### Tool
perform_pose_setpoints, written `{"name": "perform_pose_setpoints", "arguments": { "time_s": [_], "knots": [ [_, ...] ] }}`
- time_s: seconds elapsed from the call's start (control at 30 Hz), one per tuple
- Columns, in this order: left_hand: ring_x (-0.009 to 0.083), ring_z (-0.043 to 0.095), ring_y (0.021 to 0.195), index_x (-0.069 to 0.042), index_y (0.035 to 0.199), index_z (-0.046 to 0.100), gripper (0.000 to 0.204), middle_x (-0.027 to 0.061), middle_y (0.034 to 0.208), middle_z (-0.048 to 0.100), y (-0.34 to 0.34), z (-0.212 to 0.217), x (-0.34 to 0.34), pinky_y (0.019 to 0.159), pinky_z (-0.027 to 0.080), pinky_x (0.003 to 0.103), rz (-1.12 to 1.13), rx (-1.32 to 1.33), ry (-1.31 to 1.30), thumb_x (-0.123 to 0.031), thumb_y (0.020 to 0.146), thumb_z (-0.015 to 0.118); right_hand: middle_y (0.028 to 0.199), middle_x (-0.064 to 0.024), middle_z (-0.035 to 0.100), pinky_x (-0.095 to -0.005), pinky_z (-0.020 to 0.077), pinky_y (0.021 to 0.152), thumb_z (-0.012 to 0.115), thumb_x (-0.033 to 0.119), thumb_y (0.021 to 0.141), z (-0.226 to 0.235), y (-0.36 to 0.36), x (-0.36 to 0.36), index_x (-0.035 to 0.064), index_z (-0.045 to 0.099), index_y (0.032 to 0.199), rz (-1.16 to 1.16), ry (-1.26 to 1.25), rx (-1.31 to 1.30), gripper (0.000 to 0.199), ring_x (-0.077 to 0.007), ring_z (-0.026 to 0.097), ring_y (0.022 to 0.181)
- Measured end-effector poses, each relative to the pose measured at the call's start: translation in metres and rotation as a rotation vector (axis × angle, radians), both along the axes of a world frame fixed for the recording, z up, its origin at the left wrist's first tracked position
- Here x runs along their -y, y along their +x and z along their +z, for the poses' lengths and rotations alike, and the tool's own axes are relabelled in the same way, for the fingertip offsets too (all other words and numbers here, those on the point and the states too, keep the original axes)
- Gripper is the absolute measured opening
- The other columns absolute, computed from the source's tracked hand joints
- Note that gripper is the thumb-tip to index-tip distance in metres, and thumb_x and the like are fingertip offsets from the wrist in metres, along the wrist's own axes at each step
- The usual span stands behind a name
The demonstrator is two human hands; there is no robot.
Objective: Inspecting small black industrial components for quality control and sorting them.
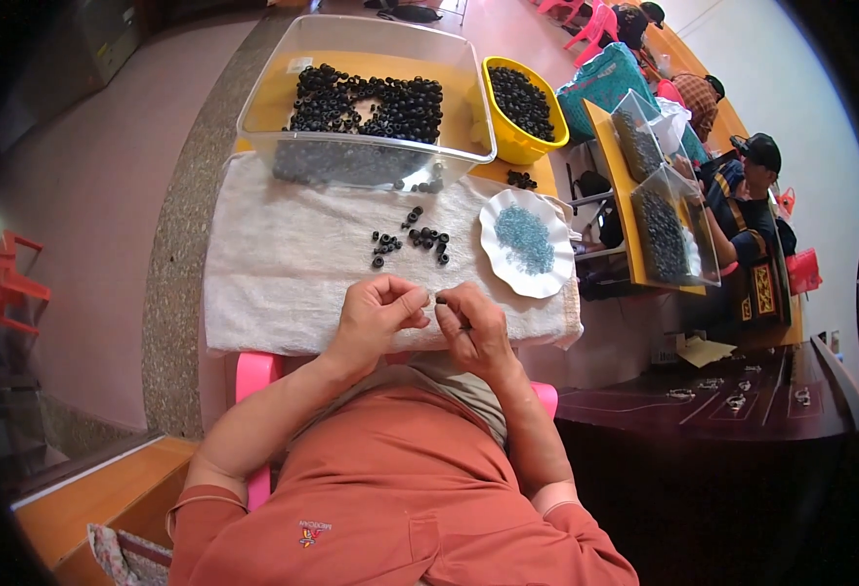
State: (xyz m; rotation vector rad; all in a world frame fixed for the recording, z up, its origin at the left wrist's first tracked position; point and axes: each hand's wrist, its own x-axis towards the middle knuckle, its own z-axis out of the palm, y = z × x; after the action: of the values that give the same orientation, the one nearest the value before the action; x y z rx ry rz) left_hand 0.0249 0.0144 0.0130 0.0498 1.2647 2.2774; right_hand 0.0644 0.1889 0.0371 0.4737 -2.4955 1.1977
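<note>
Over the near edge of the white cloth, my two hands meet with their fingertips a short gap apart. Thumb and forefinger of my left hand (380,314) are pinched together; whatever they hold is too small to make out. My right hand (476,324) is closed, with a small black bead (440,301) at its fingertips. A second dark spot shows lower on its fingers, too small to name. Just beyond lie loose black beads (427,237) in a scattered group. To their right, a white wavy-rimmed plate (544,286) carries a heap of pale blue beads (522,240).
Behind the cloth (263,283) stands a large clear bin (380,156) of black beads. A yellow tub (514,148) of black beads sits beside it. Further right, a person (742,195) sits by another table with clear bins (678,225). Red chairs (4,283) stand at left.
</note>
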Motion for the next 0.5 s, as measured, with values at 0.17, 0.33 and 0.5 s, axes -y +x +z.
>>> {"name": "perform_pose_setpoints", "arguments": {
  "time_s": [0.17, 0.33, 0.5],
  "knots": [
    [0.0104, 0.063, 0.074, -0.002, 0.093, 0.063, 0.010, 0.0060, 0.086, 0.065, -0.006, -0.004, 0.002, 0.072, 0.058, 0.027, 0.107, 0.037, 0.042, -0.011, 0.092, 0.065, 0.072, -0.0109, 0.054, -0.0346, 0.0423, 0.053, 0.068, 0.002, 0.083, -0.004, -0.010, -0.011, 0.0008, 0.061, 0.096, -0.153, 0.081, 0.031, 0.015, -0.0234, 0.053, 0.056],
    [0.0101, 0.062, 0.075, -0.001, 0.095, 0.063, 0.010, 0.0065, 0.087, 0.065, -0.007, -0.003, 0.003, 0.073, 0.058, 0.028, 0.163, 0.057, 0.033, -0.010, 0.092, 0.065, 0.081, -0.0146, 0.064, -0.0373, 0.0495, 0.061, 0.070, 0.008, 0.082, -0.008, -0.019, -0.017, 0.0023, 0.064, 0.096, -0.229, 0.267, 0.063, 0.017, -0.0293, 0.063, 0.067],
    [0.0106, 0.063, 0.074, -0.001, 0.094, 0.063, 0.011, 0.0061, 0.087, 0.065, -0.008, -0.004, 0.005, 0.072, 0.057, 0.027, 0.184, 0.081, 0.055, -0.011, 0.092, 0.065, 0.084, -0.0154, 0.065, -0.0387, 0.0509, 0.064, 0.068, 0.013, 0.083, -0.016, -0.025, -0.015, 0.0026, 0.065, 0.096, -0.223, 0.370, 0.098, 0.016, -0.0309, 0.065, 0.071]
  ]
}}
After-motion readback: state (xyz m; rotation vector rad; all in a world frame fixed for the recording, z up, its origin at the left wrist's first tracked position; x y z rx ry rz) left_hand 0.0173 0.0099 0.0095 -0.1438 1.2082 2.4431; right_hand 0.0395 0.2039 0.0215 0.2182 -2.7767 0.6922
